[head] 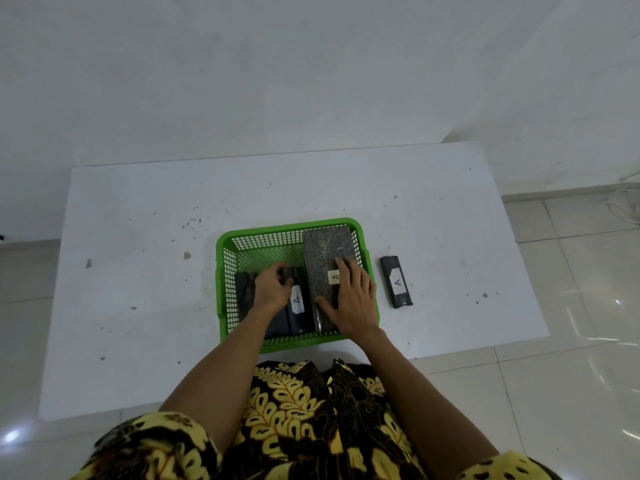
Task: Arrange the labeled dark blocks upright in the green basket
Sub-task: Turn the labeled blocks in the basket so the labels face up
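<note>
I seem to be in a plain room of a home: a low white rectangular board table (138, 271) standing on glossy pale floor tiles (571, 375), against a bare white wall (242, 71).

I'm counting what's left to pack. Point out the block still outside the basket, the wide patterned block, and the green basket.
block outside the basket (397, 282), head view: on its white label.
wide patterned block (323, 252), head view: upper face.
green basket (221, 271), head view: left rim.
</note>
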